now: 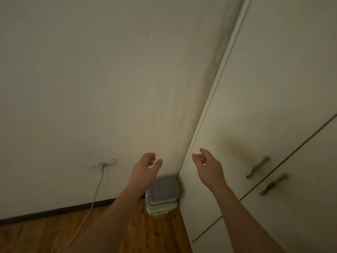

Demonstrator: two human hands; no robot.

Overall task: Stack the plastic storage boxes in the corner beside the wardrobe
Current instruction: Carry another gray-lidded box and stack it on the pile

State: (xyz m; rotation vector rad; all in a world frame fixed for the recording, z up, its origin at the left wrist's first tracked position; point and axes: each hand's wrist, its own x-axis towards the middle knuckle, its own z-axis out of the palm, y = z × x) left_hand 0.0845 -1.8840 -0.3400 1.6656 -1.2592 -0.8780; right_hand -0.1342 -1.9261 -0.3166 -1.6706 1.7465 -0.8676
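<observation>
Low in the left of the frame a wall socket (101, 163) feeds a pale cable (94, 196) that trails down onto the wooden floor (54, 232). Just right of it, the left hand (145, 168) hangs in the air with fingers loosely curled, holding nothing. Below and between the hands, at lower centre, the stack of plastic storage boxes (162, 195) stands on the floor, tucked into the corner where the wall (91, 79) meets the wardrobe (273, 106). A grey lid lies on top and a pale green box sits at the bottom. The stack's long axis runs upright from the floor; seen from above, the lids look nearly square, edges roughly parallel to wall and wardrobe side. The right hand (207, 166) is likewise empty, fingers relaxed, in front of the wardrobe's edge, with its green handles (258, 167) further right.

The stacking looks close to finished. To end it well, check that each box sits squarely on the one below and that the pile is snug against both surfaces, so it cannot lean or slide.
</observation>
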